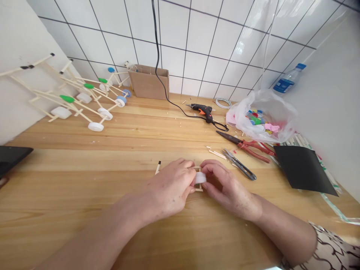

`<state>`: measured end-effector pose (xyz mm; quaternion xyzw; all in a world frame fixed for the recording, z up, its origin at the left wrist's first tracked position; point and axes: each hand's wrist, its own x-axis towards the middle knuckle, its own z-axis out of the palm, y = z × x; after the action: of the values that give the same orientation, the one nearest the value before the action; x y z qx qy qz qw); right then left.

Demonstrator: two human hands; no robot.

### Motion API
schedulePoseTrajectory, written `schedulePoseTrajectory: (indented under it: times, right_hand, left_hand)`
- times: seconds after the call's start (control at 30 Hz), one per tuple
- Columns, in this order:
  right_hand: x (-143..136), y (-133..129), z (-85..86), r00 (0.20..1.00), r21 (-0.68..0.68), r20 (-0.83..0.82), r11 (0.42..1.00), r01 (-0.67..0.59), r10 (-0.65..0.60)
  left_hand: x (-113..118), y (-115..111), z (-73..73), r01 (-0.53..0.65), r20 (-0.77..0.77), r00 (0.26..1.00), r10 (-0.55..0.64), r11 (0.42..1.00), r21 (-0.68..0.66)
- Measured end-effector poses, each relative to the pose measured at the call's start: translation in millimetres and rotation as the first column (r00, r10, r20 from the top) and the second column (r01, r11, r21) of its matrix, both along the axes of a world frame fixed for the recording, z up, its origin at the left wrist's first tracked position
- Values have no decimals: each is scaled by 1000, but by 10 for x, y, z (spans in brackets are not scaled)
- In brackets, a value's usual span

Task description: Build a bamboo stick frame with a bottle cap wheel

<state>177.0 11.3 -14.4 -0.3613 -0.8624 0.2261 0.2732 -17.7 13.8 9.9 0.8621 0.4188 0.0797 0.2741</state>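
Both hands meet low over the middle of the wooden table. My left hand (177, 183) is closed around a small frame of thin wooden sticks (199, 189), hiding much of it; a black-tipped stick (158, 167) pokes out behind the fingers. A white round cap (200, 177) lies against this frame, between the two hands. My right hand (225, 187) pinches the cap's right side with thumb and fingers. Just right of the hands lie grey thread snips (240, 165) and short stick pieces (217, 154).
Finished-looking stick models with cap wheels (96, 126) stand back left. A cardboard box (150, 83), black glue gun (202, 110), tape roll (223, 103), red-handled pliers (247, 145), bag of caps (261, 116), water bottle (289, 80) and black sheet (305, 168) line the back and right. A dark device (14, 157) is left.
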Motion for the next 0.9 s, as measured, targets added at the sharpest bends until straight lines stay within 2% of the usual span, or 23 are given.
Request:
schedulePoseTrajectory:
  times: [0.13, 0.4, 0.67, 0.9]
  right_hand:
    - [1, 2, 0, 1000, -2, -4, 1000, -3, 3]
    - [18, -1, -34, 1000, -29, -15, 999, -16, 15]
    - [21, -2, -34, 1000, -32, -20, 999, -11, 10]
    - [27, 1, -41, 1000, -29, -19, 999, -19, 18]
  left_hand:
    - [5, 3, -4, 17, -5, 1000, -17, 999, 27]
    - [6, -3, -65, 92, -59, 995, -83, 981, 170]
    - [-13, -46, -52, 23, -15, 1000, -22, 997, 70]
    - [-14, -53, -87, 38, -18, 999, -37, 994, 99]
